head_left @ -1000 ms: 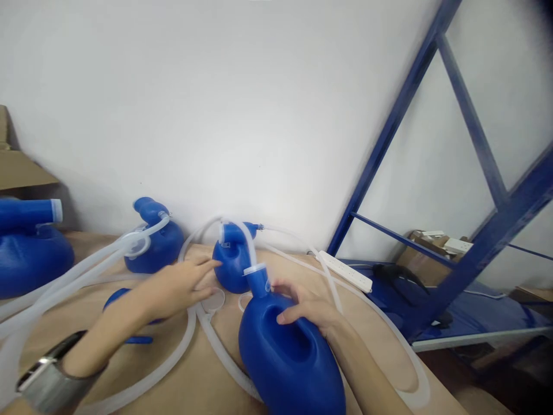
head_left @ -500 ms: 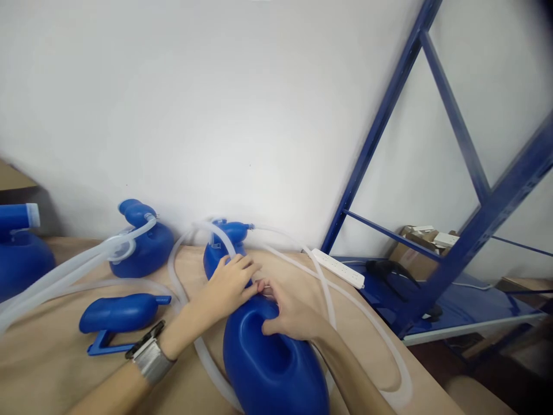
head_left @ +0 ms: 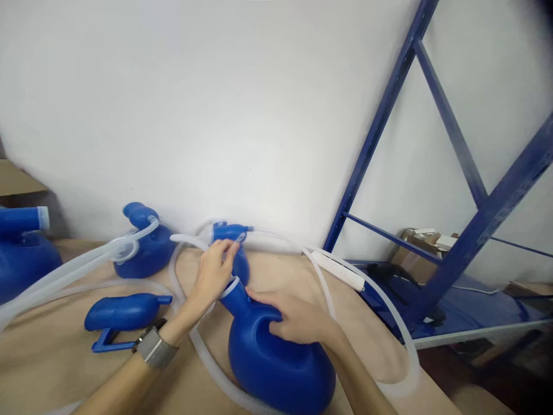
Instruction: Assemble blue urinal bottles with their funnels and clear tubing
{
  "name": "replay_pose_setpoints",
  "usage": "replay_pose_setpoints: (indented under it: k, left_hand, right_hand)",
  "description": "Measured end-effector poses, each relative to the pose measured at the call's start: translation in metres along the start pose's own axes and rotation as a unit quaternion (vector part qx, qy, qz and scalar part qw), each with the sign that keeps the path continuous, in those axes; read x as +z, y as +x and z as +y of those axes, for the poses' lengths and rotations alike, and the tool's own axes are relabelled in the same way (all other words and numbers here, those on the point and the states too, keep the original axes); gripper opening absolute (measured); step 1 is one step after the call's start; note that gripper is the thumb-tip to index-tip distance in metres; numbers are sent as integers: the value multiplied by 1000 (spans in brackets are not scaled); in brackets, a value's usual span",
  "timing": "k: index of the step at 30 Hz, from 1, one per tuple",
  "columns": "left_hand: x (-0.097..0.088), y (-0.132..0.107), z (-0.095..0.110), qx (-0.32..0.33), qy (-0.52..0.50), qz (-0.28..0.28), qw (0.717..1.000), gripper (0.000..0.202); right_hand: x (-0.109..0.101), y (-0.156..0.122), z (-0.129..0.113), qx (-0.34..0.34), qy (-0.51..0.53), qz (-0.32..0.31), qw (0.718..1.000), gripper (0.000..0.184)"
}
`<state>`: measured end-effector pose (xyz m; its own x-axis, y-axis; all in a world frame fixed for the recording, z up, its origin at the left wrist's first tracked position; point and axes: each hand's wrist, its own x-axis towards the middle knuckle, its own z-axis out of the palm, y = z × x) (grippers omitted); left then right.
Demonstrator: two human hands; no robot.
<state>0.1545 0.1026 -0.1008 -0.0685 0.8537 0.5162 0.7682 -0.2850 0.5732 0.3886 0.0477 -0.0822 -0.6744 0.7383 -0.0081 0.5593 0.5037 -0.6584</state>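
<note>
A blue plastic jug (head_left: 276, 360) with a neck and a handle hole stands on the brown table (head_left: 52, 369) right in front of me. My right hand (head_left: 294, 317) is closed round its handle, index finger pointing along the neck. My left hand (head_left: 215, 275), with a metal watch on the wrist, pinches a clear tube (head_left: 190, 241) just above the jug's mouth (head_left: 231, 286). Behind it stands a second blue jug (head_left: 235, 248) with tubing attached.
Further blue jugs stand at the back left (head_left: 144, 248) and far left (head_left: 21, 248). A flat blue piece with a handle (head_left: 118, 314) lies left. Clear tubes loop across the table (head_left: 367, 300). A white power strip (head_left: 339, 271) and a blue steel rack (head_left: 389, 109) are right.
My left hand has lifted from the jug's mouth and now pinches the clear tube above it. The jug's neck is uncovered. My right hand keeps its grip on the handle.
</note>
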Motion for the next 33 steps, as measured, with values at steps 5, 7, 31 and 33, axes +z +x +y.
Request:
replay_pose_setpoints:
  k: [5,7,31,33]
  left_hand:
    - [-26,-6,-14,1,149,-65,987,71]
    - [-34,-16,-17,11,197,-116,974,88]
    - [-49,-65,19,225,-54,-298,926,35]
    - [-53,-60,21,229,-108,-328,910,36]
  right_hand:
    - [-4,-2,8,-58,-130,45,989,87]
    - [-5,-2,9,-64,-159,48,984,84]
    - [-3,-5,2,-91,-159,51,982,71]
    - [-5,-7,4,-103,-149,39,983,72]
